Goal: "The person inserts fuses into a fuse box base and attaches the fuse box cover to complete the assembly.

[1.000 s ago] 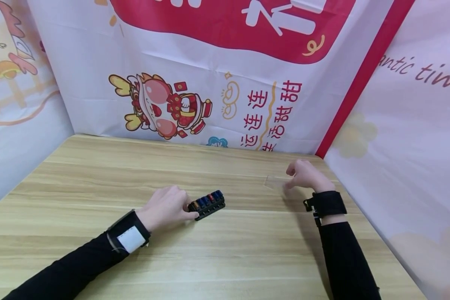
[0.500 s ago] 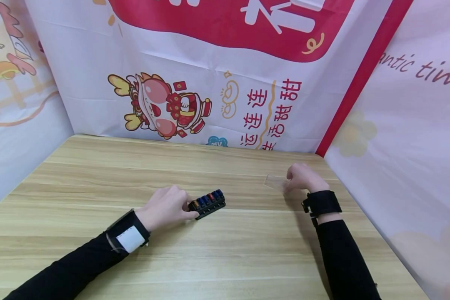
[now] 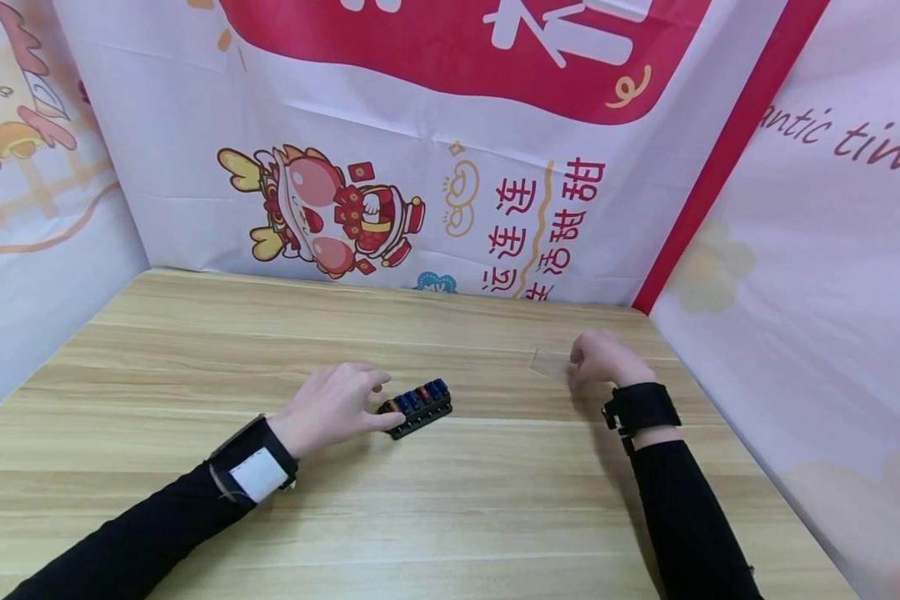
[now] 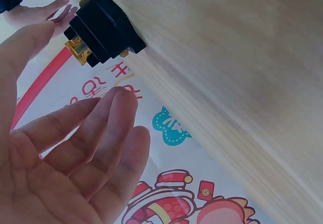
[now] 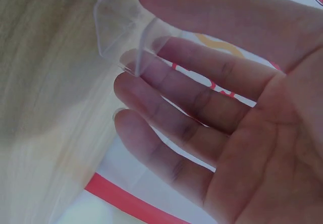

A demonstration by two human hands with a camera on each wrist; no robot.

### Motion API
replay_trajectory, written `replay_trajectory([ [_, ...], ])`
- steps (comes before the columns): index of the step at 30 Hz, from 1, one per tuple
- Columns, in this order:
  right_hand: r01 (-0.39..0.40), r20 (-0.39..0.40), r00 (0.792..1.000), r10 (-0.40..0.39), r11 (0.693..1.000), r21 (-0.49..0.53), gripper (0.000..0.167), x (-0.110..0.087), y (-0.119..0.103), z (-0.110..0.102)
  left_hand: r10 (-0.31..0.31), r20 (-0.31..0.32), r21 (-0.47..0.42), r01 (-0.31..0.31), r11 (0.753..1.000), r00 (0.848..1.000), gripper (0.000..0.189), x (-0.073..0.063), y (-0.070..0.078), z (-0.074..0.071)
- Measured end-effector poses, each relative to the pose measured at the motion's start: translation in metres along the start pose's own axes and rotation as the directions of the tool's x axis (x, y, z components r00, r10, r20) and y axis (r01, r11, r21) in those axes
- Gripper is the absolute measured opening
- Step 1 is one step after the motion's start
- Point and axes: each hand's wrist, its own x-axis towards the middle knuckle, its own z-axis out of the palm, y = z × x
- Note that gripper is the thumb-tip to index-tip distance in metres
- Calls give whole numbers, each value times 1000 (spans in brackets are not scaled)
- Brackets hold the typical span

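Note:
A black fuse block (image 3: 426,410) with a row of blue, red and orange blade fuses lies at a slant on the table, mid-view. My left hand (image 3: 330,410) is at its near-left end, fingers spread and relaxed. In the left wrist view, the hand's palm (image 4: 45,188) faces the camera and a gap separates the fingers from the block (image 4: 108,27). Farther right, my right hand (image 3: 607,360) pinches a clear plastic cover (image 3: 547,364) by its right end. The right wrist view shows the cover (image 5: 118,24) between thumb and fingertips, its open end outward.
A wood-grain table (image 3: 450,517) carries these things. Behind it hangs a white and red printed cloth (image 3: 390,108), and a pale printed cloth (image 3: 817,275) closes the right side. Black straps with cameras sit on both wrists.
My left hand has let go of the fuse block, its fingers and thumb spreading apart. The right hand has closed from loose fingers to a pinch on the clear cover. Block and cover stay put.

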Motion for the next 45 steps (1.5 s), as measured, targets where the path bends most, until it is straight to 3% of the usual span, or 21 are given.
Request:
replay_trajectory([
  [5, -8, 5, 1000, 8, 1000, 0, 20, -1, -1, 1, 9, -3, 6, -9, 1000, 1000, 61, 0, 0, 0],
  [11, 65, -59, 996, -66, 998, -10, 16, 1, -3, -2, 8, -7, 14, -8, 1000, 1000, 61, 0, 1, -1],
  [21, 209, -202, 959, -199, 978, 26, 41, 6, -21, -4, 20, -34, 18, -19, 1000, 999, 60, -1, 0, -1],
  [25, 280, -259, 931, -257, 959, 55, 43, 6, -31, -5, 19, -55, -3, -20, 1000, 998, 60, -1, 1, -2],
  [29, 356, -312, 899, -307, 928, 113, 42, 2, -45, -8, 38, -114, -19, -40, 999, 993, 62, 0, 1, -3],
  [36, 469, -345, 858, -380, 854, 226, 44, -5, -75, -7, 85, -250, -28, -95, 995, 965, 80, 3, 2, -5],
  [41, 564, -366, 798, -479, 806, 176, 44, -5, -98, 0, 130, -329, -16, -143, 990, 935, 87, 5, 2, -6],
  [45, 635, -382, 743, -549, 759, 143, 43, -6, -116, 8, 146, -353, -15, -162, 987, 924, 91, 6, 3, -6],
])
